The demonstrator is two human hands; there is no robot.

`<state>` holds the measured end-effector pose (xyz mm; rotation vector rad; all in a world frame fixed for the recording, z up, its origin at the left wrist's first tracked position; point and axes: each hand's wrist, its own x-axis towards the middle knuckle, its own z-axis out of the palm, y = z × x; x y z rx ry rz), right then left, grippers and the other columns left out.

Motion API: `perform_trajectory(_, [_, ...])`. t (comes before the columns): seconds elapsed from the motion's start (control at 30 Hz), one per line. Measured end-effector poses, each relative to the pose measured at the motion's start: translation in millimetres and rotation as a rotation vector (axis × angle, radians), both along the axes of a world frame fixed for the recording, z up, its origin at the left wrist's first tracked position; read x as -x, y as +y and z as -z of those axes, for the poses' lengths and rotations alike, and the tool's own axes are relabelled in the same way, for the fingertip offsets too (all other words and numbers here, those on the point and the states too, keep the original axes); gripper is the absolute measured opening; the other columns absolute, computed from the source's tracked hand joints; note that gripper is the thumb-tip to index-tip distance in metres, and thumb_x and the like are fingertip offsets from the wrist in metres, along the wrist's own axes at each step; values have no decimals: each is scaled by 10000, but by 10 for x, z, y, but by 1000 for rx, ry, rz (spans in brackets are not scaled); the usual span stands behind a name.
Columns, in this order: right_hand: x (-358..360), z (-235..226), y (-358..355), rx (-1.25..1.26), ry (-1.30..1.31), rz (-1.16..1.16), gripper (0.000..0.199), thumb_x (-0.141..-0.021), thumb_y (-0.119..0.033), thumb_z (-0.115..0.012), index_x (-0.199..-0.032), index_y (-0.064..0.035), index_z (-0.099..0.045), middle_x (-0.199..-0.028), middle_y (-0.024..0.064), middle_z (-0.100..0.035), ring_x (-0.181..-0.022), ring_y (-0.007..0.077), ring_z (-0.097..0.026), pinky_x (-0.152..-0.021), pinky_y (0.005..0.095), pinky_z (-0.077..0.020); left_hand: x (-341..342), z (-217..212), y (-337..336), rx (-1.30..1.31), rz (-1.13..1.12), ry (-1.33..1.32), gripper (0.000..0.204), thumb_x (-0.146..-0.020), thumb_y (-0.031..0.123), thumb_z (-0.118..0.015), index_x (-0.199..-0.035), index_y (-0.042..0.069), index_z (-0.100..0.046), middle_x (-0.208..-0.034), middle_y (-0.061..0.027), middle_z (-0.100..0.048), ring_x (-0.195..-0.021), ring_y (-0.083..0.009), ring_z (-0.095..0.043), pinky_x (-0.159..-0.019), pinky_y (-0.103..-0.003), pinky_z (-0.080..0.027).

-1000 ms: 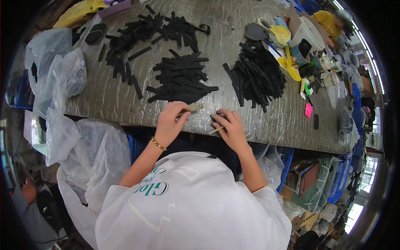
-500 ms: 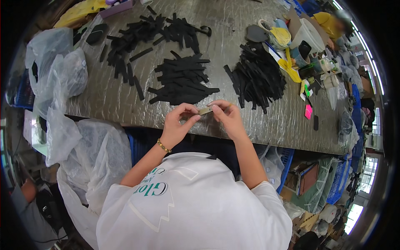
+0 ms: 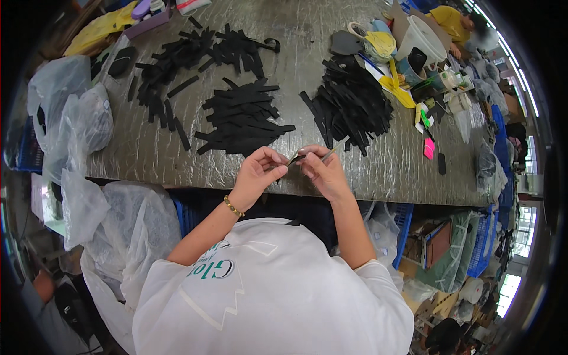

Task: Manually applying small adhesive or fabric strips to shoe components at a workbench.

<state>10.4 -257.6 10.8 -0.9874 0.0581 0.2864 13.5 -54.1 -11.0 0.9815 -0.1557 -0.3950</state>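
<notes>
Both of my hands meet just over the table's near edge. In a pinch of thumb and fingers, my left hand (image 3: pixel 260 168) holds a small strip (image 3: pixel 291 160), pale along its edge, turned nearly edge-on. My right hand (image 3: pixel 325 171) is closed at the strip's other end, where a small dark patch shows between the fingertips. A thin, light pen-like tool (image 3: pixel 339 144) sticks out past the right fingers; its kind is too small to make out. Ahead of the hands lies a pile of black fabric strips (image 3: pixel 239 118), with a second pile of black strips (image 3: pixel 355 103) to its right.
More black strips (image 3: pixel 177 56) lie loosely at the far left of the table (image 3: pixel 290 53). Clear plastic bags (image 3: pixel 77 112) hang over the left edge. Tubs, a white bucket (image 3: pixel 423 38), tape and yellow cloth crowd the right, where another person (image 3: pixel 449 23) sits beyond.
The strip has turned from its pale flat face to nearly edge-on. The thin tool now shows beyond my right fingers. The view has shifted slightly, moving the piles leftward in the picture.
</notes>
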Motion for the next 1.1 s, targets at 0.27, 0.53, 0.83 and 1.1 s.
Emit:
perform_trajectory(0.27, [-131,-156,-129,277,48,-109,166,-904,-22,-680,-1061,25,-660,-778,6,-600,-634,66,-510,-585,208,-403,108,-41,102,-76,-166,-36,215,-884,-36,-702,-984,72,-545,-1084,-55,-638,-1066,-123,-595,-951,-280,-484])
perform_trajectory(0.53, [-585,-336,-434,1225,-655,209,296,-857,-75,-749,-1136,-28,-662,-1020,58,-607,-803,127,-582,-674,247,-449,338,-77,327,-177,-547,-46,176,-898,-15,-701,-991,57,-570,-1047,-47,-657,-991,-101,-610,-872,-249,-509])
perform_trajectory(0.83, [-707,410,560,1160,-1185,-84,303,-861,-76,-715,-1149,-24,-636,-1066,142,-616,-920,348,-635,-794,410,-521,257,171,458,-60,-586,33,155,-909,-12,-691,-995,60,-584,-1030,-28,-663,-940,-86,-610,-822,-219,-490])
perform_trajectory(1.1, [-903,472,727,1323,-1388,-1,303,-749,-25,-680,-1047,3,-642,-1058,138,-622,-945,319,-630,-828,390,-514,-61,89,772,37,-596,135,139,-918,-2,-684,-1007,47,-590,-1045,-43,-659,-941,-91,-617,-825,-236,-524])
